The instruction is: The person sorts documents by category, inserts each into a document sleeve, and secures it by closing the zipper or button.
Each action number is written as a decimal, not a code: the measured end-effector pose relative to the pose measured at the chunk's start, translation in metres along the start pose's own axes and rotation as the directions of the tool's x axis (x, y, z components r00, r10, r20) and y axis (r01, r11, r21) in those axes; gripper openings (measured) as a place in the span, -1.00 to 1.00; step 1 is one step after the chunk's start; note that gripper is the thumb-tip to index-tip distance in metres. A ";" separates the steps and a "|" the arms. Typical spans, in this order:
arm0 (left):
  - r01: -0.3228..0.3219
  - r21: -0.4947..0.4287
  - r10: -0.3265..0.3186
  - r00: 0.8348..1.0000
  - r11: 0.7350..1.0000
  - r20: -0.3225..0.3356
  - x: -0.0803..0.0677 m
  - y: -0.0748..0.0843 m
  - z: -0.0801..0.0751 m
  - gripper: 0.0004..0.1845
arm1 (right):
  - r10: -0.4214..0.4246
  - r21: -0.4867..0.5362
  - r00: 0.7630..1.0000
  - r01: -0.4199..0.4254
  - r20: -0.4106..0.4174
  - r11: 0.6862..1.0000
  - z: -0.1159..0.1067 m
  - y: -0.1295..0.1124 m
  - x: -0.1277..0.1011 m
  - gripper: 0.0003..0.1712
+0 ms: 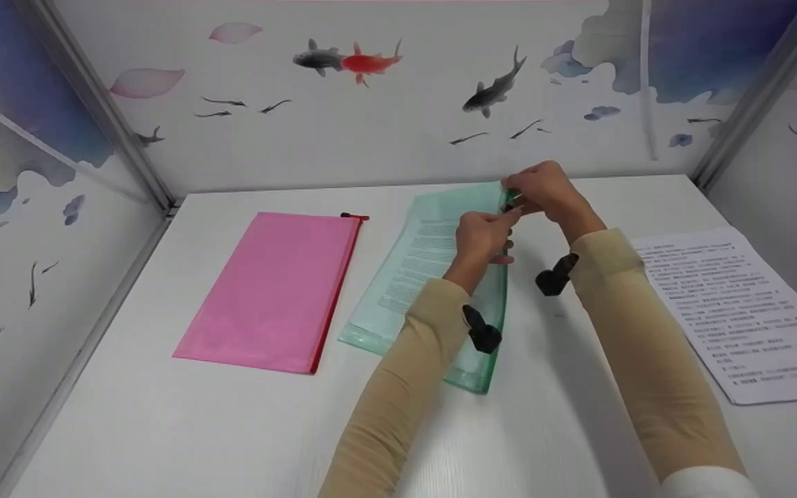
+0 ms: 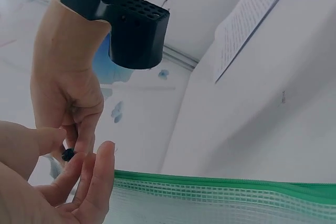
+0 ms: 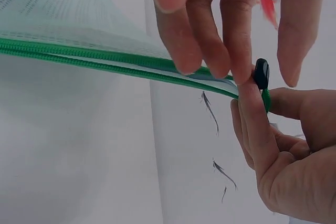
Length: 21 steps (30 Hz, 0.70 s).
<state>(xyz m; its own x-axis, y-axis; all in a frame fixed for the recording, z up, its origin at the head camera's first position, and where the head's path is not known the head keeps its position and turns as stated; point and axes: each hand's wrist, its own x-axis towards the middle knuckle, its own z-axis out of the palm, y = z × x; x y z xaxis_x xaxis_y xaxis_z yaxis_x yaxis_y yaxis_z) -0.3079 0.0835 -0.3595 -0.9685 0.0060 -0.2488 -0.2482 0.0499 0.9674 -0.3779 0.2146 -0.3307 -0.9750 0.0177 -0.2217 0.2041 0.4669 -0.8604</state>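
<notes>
A green translucent zip folder (image 1: pixel 433 204) with printed paper inside stands partly raised under both hands. In the right wrist view the green tracks of its zipper (image 3: pixel 121 64) lie apart. My right hand (image 1: pixel 547 192) pinches the zipper's far end at the folder's top right corner. My left hand (image 1: pixel 483 238) is beside it, fingers spread and fairly straight. A black zipper pull (image 3: pixel 261 73) sits between the left thumb and index finger, with a small gap by the thumb in the right wrist view.
Left of the green folder, a pink zip folder (image 1: pixel 274 290) with a red zipper lies flat on the white table (image 1: pixel 129 415). A stack of printed sheets (image 1: pixel 737 311) lies at the right. Patterned panels (image 1: pixel 398 138) enclose the back and sides.
</notes>
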 end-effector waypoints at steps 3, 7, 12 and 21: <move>-0.011 -0.021 0.011 1.000 1.000 -0.002 0.002 -0.002 0.000 -0.72 | 0.007 -0.002 1.000 -0.007 0.009 1.000 0.000 0.000 -0.001 -0.43; -0.021 -0.011 0.021 1.000 1.000 -0.010 0.004 -0.002 0.002 -0.74 | 0.008 0.005 1.000 -0.008 0.008 1.000 -0.001 0.000 -0.002 -0.44; -0.020 0.017 0.020 1.000 1.000 -0.004 0.005 0.000 0.003 -0.75 | -0.011 0.014 1.000 0.011 0.016 1.000 0.000 -0.001 -0.002 -0.45; -0.025 -0.028 0.026 0.998 0.999 0.053 0.003 -0.004 0.008 -0.84 | -0.035 -0.045 0.999 0.034 -0.012 0.998 0.001 -0.002 -0.005 -0.48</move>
<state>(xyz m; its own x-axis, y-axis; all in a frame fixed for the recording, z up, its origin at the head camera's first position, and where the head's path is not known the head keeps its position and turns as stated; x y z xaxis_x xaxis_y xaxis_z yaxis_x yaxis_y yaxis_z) -0.3101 0.0915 -0.3647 -0.9724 0.0607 -0.2253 -0.2244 0.0213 0.9743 -0.3733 0.2130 -0.3280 -0.9825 0.0116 -0.1861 0.1663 0.5062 -0.8462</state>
